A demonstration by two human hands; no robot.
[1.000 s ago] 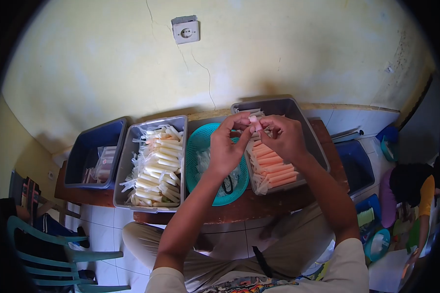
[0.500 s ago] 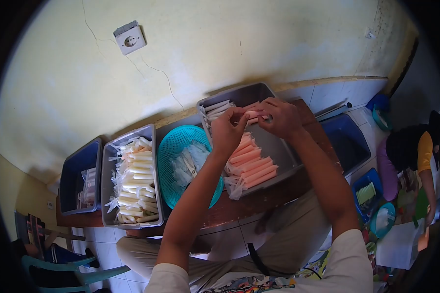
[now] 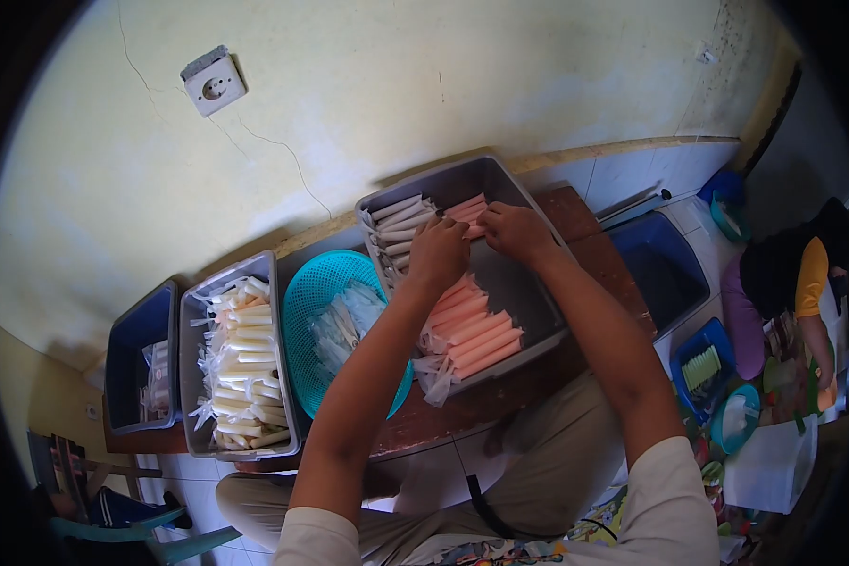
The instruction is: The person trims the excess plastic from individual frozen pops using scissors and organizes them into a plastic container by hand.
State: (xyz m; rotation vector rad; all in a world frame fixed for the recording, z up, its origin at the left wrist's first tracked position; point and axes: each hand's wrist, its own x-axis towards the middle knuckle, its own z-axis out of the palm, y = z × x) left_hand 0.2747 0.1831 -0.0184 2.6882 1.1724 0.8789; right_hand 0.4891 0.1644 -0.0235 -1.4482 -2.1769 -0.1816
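A grey tray [image 3: 533,283] holds slim plastic-wrapped sticks: greyish ones [image 3: 401,222] at its back left, a short row of pink ones [image 3: 467,206] beside them, and a larger pink pile [image 3: 481,335] at the front. Over the short row, my left hand [image 3: 441,253] and my right hand [image 3: 516,231] are closed, fingers pinched at either end of a pink stick [image 3: 475,227]. The fingers partly cover that stick, which lies low against the row.
A turquoise basket [image 3: 297,297] with clear plastic wrappers and scissors stands left of the tray. Further left are a grey bin [image 3: 189,377] of pale yellow sticks and a dark blue bin [image 3: 113,368]. Another person [image 3: 788,274] sits at right, near a blue tub [image 3: 665,269].
Both hands have lowered the pink stick from above the tray onto the short pink row. The camera view has shifted slightly, so the containers appear further left.
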